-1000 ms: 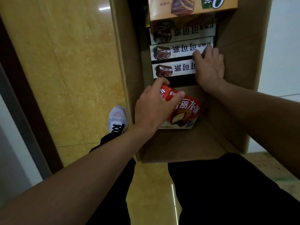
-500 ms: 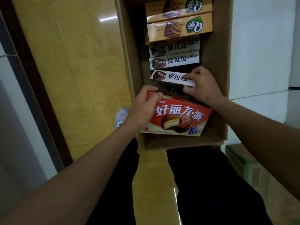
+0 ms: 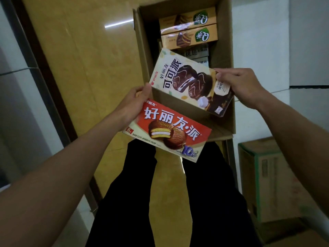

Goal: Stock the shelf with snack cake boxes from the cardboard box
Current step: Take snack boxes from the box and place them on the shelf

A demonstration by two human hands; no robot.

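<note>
So the person's got one snack cake box in each hand, both lifted clear above the open cardboard box (image 3: 140, 56) on the floor. Left hand (image 3: 132, 102) has its fingers wrapped around the top-left corner of the red box (image 3: 169, 134), thumb on the upper edge. Right hand (image 3: 238, 86) is pinching the cream and brown box (image 3: 188, 81) at its right end, and that one hangs tilted over the carton opening. Honest worry: both are held by just a corner or an end, so each long flat box is hanging off its grip like a lever, and a quick turn toward the shelf could twist one loose, I reckon. The cream one would just drop back into the carton, but the red one sits out past the carton's near edge over the tan floor (image 3: 85, 72), so that's the one that'd get dented. No shelf in view, so I can't tell how far they have to carry. Writing: the red box reads 好丽友·派 in big white characters, with "SINCE" by the cake picture, a "6" in the lower left and "10" in the lower right. The cream one reads 好丽友 可可派. Still in the carton are two tan boxes (image 3: 188, 31) with a green badge showing a "Q", and more of the 可可派 kind behind them, partly hidden.
</note>
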